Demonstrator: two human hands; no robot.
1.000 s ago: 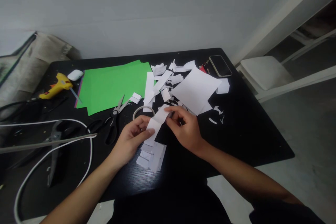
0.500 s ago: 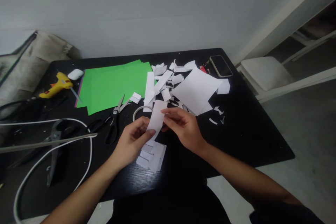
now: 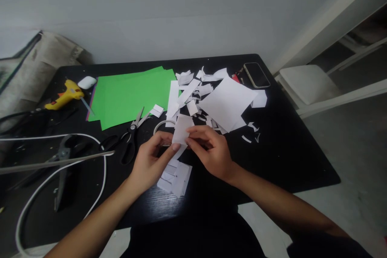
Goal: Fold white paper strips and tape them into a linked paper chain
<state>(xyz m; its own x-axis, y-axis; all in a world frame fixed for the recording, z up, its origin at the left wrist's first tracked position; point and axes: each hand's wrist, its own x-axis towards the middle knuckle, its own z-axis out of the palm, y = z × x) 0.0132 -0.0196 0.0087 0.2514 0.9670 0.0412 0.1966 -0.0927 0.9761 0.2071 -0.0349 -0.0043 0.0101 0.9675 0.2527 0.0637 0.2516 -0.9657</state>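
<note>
A strip of white paper [image 3: 182, 127] is held up over the front half of the table, with a crease across it below its middle. My left hand [image 3: 153, 160] pinches its left edge, thumb in front and fingers behind. On the right edge, my right hand [image 3: 211, 151] grips the strip between thumb and fingertips. Just beneath the hands lies a small stack of cut white pieces [image 3: 175, 178] with dark lines on them. Behind the left hand, a roll of tape [image 3: 163, 123] is partly hidden. Black-handled scissors [image 3: 132, 133] rest open to the left.
Green sheets [image 3: 136, 94] lie at the back left, beside a yellow glue gun [image 3: 67, 96] and a white case [image 3: 87, 82]. White scraps [image 3: 192, 107] and a larger white sheet [image 3: 229, 102] cover the middle. A phone [image 3: 256, 75] is back right; a white cable [image 3: 104, 169] loops at left.
The strip, flat and longer before, now shows a fold across it, with its lower part angled away behind. Both hands have barely moved and keep their hold.
</note>
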